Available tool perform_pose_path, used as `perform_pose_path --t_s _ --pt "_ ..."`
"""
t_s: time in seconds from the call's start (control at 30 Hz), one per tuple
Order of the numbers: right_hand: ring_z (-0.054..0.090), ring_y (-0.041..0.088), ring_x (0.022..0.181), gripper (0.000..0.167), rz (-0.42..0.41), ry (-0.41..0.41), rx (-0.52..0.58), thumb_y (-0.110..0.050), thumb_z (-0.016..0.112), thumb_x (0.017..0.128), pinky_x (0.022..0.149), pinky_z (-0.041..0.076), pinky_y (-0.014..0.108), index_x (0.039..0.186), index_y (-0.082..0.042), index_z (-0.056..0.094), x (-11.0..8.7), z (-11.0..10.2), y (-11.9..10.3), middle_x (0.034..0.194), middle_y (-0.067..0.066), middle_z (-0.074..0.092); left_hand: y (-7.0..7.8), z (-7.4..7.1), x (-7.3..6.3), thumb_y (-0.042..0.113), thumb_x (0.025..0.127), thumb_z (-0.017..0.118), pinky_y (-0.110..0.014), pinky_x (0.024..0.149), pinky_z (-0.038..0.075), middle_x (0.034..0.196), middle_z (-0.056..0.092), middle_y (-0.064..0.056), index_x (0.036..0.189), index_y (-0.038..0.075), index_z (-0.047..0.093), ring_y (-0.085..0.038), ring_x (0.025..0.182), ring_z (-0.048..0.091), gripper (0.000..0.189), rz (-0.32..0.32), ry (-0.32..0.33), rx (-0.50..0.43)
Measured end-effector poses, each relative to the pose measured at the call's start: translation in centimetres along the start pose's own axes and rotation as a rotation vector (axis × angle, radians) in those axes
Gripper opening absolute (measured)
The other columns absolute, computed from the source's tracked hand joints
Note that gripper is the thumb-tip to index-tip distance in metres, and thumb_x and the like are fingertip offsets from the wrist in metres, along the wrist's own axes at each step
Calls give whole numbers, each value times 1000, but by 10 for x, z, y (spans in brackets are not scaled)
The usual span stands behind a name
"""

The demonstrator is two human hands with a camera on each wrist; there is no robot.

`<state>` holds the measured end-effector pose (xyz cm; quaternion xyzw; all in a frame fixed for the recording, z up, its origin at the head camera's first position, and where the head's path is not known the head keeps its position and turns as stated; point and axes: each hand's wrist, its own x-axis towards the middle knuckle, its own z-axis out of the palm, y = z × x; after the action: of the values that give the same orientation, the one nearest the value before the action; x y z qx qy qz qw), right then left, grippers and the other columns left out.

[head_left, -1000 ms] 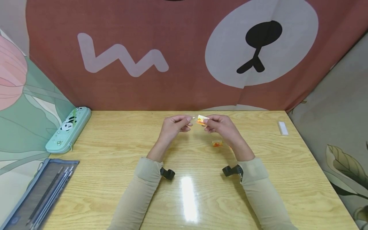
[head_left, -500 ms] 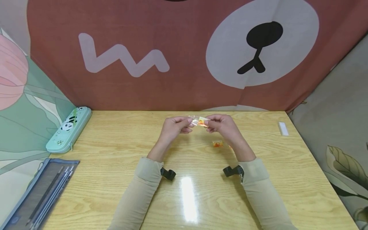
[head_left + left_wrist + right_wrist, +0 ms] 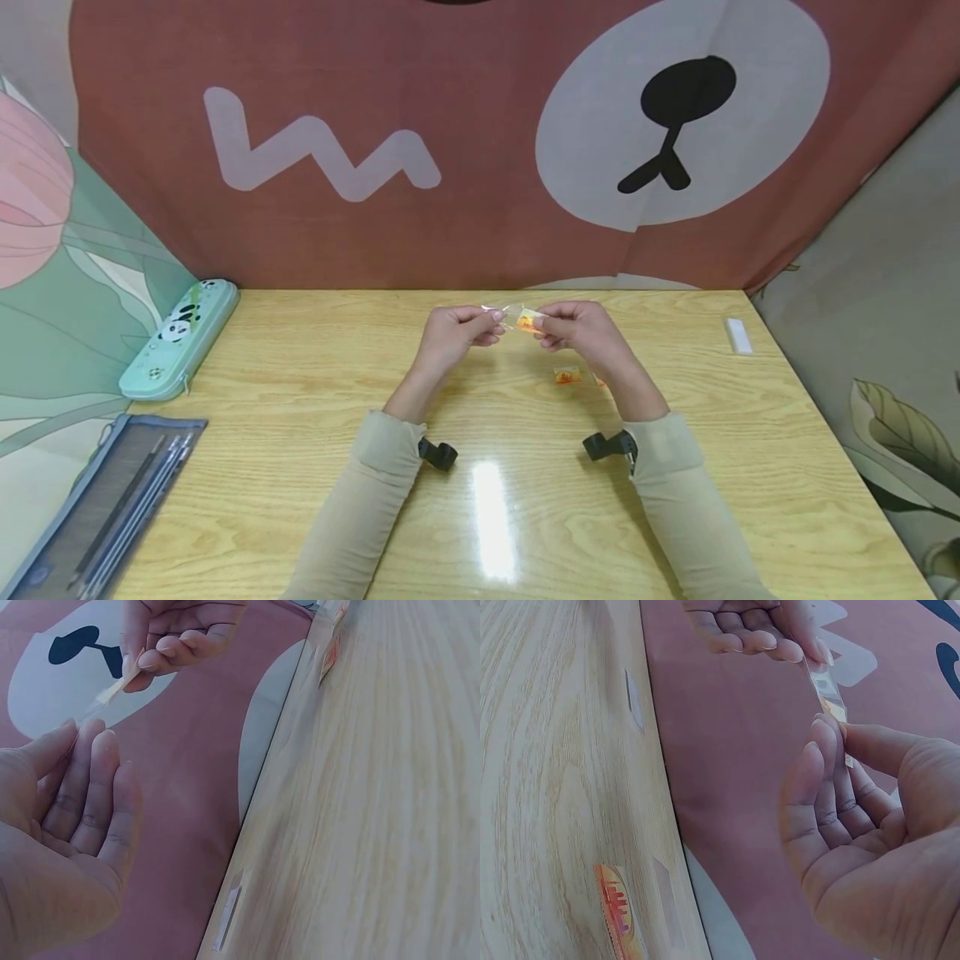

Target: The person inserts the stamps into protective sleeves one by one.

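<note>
Between both hands, above the back of the table, is a small orange-and-yellow printed packet [image 3: 530, 321] with clear plastic film [image 3: 510, 316] at its left end. My right hand [image 3: 581, 327] pinches the printed part between thumb and index finger. The film's far end is pinched by my left hand [image 3: 456, 329], thumb against fingertips. In the right wrist view the film [image 3: 821, 679] stretches straight between the fingertips. On the table below lies another orange printed piece [image 3: 567, 375]. A further orange bit [image 3: 600, 382] shows beside my right wrist, which partly hides it.
A white bar [image 3: 738, 336] lies at the table's right. To the left are a mint panda pencil case [image 3: 180, 340] and a dark mesh pouch [image 3: 127, 508] with pencils. A brown-red cloth [image 3: 480, 242] hangs behind the wooden table [image 3: 300, 358].
Both hands stay nearly in place on the packet. The clear film between them has shifted and now shows more plainly, while the printed part has tilted slightly.
</note>
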<state>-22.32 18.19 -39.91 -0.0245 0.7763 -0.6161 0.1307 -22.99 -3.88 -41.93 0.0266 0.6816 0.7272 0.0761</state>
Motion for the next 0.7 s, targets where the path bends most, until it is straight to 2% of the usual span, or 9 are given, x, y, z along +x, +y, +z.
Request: perform_pose_path --t_s 0.1,0.23,0.47,0.6,0.7 --pt "68 10 72 31 3 0 -2 -15 65 99 72 62 24 119 8 67 0 0 -1 88 0 71 0 0 0 14 92 76 -39 81 64 79 77 -6 102 -5 77 -29 81 78 22 5 7 19" --pt "67 10 73 32 5 -4 7 -18 67 99 73 62 26 118 8 67 -1 -1 -1 87 0 71 -1 0 1 13 92 76 -32 76 65 80 78 -7 103 -5 77 -21 76 77 21 -6 9 25" --pt "68 11 74 34 2 -17 -8 -19 68 98 77 63 30 119 8 67 -1 -4 3 87 1 72 -5 1 2 16 92 77 -32 73 65 84 78 -12 103 -2 79 -21 75 77 21 15 20 57" --pt "68 14 76 33 21 -32 -34 -20 67 98 79 63 31 120 5 68 0 -5 6 90 3 73 -8 2 2 17 91 78 -34 74 65 84 77 -16 100 -2 79 -14 70 75 21 20 27 84" --pt "69 17 77 33 11 -23 -39 -20 68 98 79 63 32 119 5 68 1 -5 7 90 4 74 -8 3 2 19 91 78 -36 76 65 88 77 -20 100 0 80 -18 72 76 21 36 37 95"
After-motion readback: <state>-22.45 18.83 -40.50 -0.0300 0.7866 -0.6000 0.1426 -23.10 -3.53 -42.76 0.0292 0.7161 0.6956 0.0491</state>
